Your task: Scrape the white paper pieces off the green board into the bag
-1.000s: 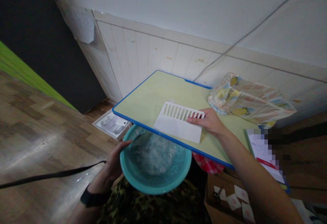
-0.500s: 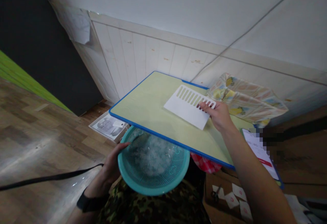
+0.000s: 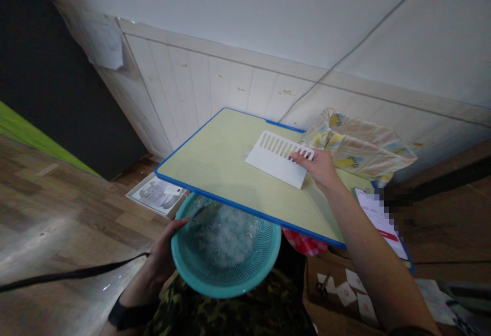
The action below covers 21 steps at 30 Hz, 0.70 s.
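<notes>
My right hand (image 3: 321,170) pinches the corner of a flat white plastic sheet (image 3: 274,162) with a row of slots along its upper edge. It is tilted over the pale yellow tabletop (image 3: 207,157) with a blue rim; whether its lower edge touches the top I cannot tell. My left hand (image 3: 166,246) grips the left rim of a turquoise plastic basket (image 3: 226,291), thumb over the edge. The basket sits at my lap, partly under the table's front edge. Inside lies a heap of small translucent whitish pieces (image 3: 228,236), too fine to name.
A patterned cloth (image 3: 360,147) lies at the table's back right, and a phone-like screen (image 3: 379,218) at its right end. Below are scissors (image 3: 324,285) and paper cards (image 3: 346,293). A shallow box (image 3: 157,193) rests on the floor at left. The wall borders the table's far side.
The white sheet has tilted somewhat and its left end sits slightly farther right over the tabletop. My left hand stays on the basket rim. The whole view has shifted a little.
</notes>
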{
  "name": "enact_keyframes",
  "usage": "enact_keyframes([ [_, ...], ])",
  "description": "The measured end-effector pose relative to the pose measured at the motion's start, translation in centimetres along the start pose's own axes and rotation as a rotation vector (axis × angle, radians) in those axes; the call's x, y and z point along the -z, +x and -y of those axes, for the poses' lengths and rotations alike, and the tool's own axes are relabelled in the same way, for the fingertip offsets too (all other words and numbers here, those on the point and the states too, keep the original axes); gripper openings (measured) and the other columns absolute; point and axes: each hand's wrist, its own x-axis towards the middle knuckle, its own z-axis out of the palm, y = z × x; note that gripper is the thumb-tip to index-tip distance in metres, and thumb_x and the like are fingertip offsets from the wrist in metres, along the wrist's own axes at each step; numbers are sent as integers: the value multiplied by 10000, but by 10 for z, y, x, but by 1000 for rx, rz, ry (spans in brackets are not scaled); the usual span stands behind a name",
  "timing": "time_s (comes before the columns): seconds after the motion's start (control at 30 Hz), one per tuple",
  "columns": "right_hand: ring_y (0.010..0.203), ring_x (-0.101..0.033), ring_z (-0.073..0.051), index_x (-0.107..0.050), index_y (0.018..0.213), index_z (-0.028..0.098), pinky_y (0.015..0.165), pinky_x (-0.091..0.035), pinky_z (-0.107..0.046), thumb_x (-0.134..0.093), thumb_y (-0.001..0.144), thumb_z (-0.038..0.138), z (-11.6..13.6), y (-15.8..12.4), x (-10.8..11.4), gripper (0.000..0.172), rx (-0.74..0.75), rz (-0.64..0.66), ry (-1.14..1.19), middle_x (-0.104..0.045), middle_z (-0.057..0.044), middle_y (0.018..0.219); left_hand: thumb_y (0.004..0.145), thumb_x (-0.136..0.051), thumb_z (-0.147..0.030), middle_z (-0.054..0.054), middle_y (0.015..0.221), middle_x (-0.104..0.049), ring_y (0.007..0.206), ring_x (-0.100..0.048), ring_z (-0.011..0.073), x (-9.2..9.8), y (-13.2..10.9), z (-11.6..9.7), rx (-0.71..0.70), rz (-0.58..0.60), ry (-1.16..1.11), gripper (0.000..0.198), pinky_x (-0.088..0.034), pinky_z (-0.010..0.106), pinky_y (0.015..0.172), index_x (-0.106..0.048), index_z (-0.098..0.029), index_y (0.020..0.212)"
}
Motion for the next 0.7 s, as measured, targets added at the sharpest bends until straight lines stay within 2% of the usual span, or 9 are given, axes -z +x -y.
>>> enact_keyframes([
  [0.2, 630, -611, -186, -736, 770, 130, 564, -427, -280, -780, 677, 568, -1, 1, 1, 450, -9, 54, 48, -714, -58, 708, 808, -632, -126, 105, 721, -827, 740, -786, 356, 3, 1, 0, 32, 21, -13, 401, -642, 449, 730, -715, -138, 1200],
  [0.4, 659, -623, -192, -740, 760, 136, 585, -436, -283, -780, 673, 565, -1, 4, 6, 439, 2, -36, 65, -720, -63, 716, 808, -633, -141, 121, 782, -832, 809, -781, 368, 8, 4, 2, 32, 12, -6, 372, -637, 450, 757, -732, -123, 1166],
  [0.6, 631, -626, -197, -741, 753, 134, 566, -443, -287, -804, 635, 564, -5, 2, 1, 450, -52, 58, 84, -721, -63, 704, 799, -637, -135, 112, 729, -827, 813, -780, 367, 8, 4, 2, 31, 30, -32, 397, -635, 448, 762, -727, -125, 1186],
  [0.7, 638, -630, -195, -744, 768, 130, 575, -450, -288, -808, 640, 553, -6, 3, -4, 446, -52, 58, 103, -724, -65, 715, 790, -649, -137, 113, 728, -827, 789, -783, 359, 4, 1, 2, 31, 38, -20, 400, -632, 442, 758, -725, -125, 1183],
])
